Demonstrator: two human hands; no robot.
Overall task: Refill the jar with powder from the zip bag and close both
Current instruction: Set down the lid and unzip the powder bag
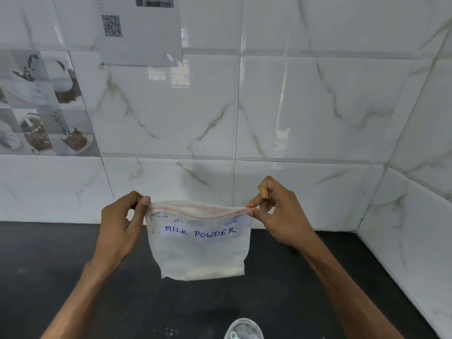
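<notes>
the zip bag (199, 241) hangs above the counter (49, 265), in front of the tiled back wall (293, 106), held at its top left corner by the left hand (119, 228) and at its top right corner by the right hand (278, 216). the jar (244, 329) stands on the counter at the near edge, below and right of the bag. a paper sheet (144, 33) hangs on the wall, upper left

Single view: head-worn wide-angle camera, facing forward and slightly down. Near field: both forearms entering from the bottom edge, above a dark table (49, 253). Far field: tiled wall (293, 106), close, meeting a side wall at right.
</notes>
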